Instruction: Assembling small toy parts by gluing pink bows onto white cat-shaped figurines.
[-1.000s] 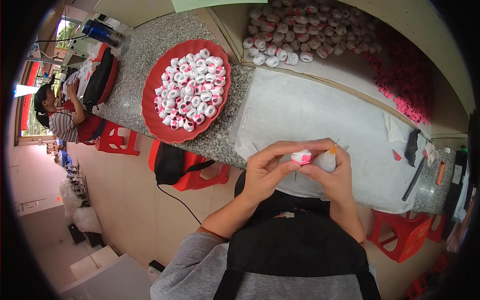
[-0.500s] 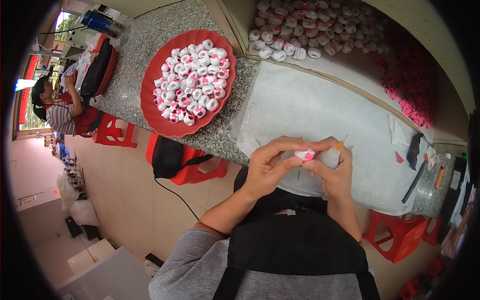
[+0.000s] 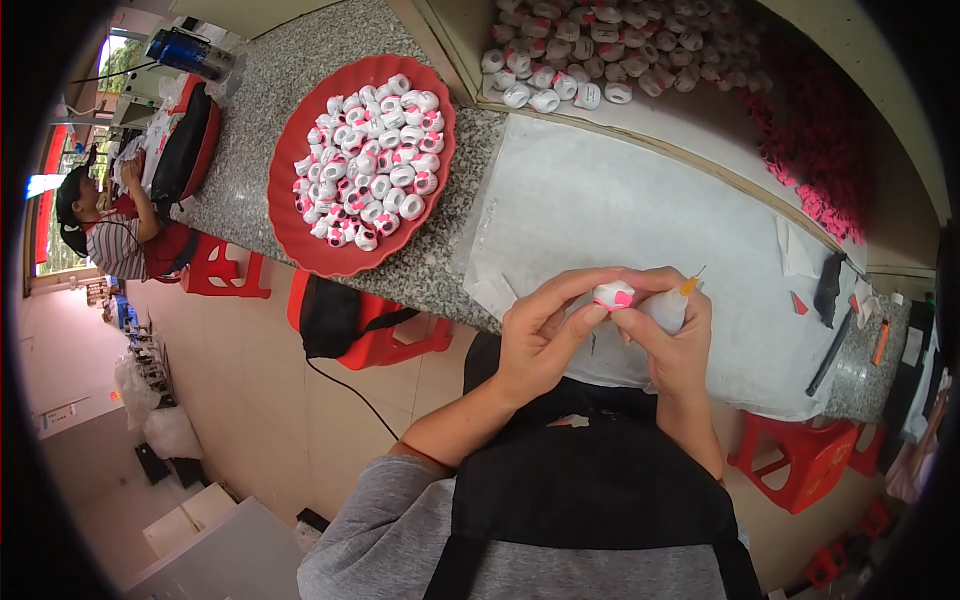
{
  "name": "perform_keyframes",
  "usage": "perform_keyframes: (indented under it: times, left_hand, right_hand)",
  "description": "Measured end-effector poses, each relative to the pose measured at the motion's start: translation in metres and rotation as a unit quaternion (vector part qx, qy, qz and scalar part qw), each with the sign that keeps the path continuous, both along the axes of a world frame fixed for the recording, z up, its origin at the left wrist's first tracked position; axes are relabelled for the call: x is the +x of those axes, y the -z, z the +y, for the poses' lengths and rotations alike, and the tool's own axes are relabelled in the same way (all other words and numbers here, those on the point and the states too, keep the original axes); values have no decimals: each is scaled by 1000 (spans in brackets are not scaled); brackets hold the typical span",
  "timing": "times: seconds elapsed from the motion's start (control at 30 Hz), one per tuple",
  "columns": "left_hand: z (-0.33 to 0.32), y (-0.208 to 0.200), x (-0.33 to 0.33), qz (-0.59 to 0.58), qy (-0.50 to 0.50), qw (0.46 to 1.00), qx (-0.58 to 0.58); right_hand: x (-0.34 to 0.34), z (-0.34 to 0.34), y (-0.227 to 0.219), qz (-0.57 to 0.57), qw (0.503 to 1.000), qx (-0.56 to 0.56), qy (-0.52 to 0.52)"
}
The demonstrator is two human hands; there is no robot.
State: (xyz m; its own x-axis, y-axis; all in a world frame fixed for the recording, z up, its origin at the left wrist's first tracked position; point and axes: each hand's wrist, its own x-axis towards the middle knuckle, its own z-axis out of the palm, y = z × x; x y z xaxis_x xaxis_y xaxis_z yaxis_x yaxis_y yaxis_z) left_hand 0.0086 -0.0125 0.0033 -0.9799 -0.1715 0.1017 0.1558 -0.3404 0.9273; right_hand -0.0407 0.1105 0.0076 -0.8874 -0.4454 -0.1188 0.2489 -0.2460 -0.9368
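Note:
Pinched between the thumb and fingers of my left hand is a small white figure head with a pink patch, which looks hollow like those in the plate. My right hand meets it from the other side, its thumb and fingertips on or right beside the piece. Tucked in that same right hand is a translucent squeeze bottle with an orange needle tip pointing up and away. Both hands are over the near edge of the white sheet. The fingers hide part of the piece and the bottle.
A scalloped red plate piled with similar white-and-pink pieces stands on the speckled counter. The shelf behind holds more white pieces and a pink heap. Dark strips and an orange pen lie at right. A co-worker sits far left.
The small piece has turned slightly between my fingers, so more of its white top shows. My hands keep their grip. The surroundings have shifted slightly in the picture.

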Motion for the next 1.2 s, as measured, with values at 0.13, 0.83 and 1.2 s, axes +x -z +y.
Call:
perform_keyframes:
  times: [0.13, 0.83, 1.2]
  left_hand:
    - [3, 4, -1, 8, -17, 999, -26]
    - [-80, -19, -1, 73, -311, 903, -289]
    - [-26, -37, -158, 149, -84, 785, -596]
  right_hand:
    - [-1, -2, 5, 3, 1000, -1, 23]
    - [-2, -12, -17, 7, 1000, 17, -13]
    - [-3, 50, -6, 23, 991, 55, 116]
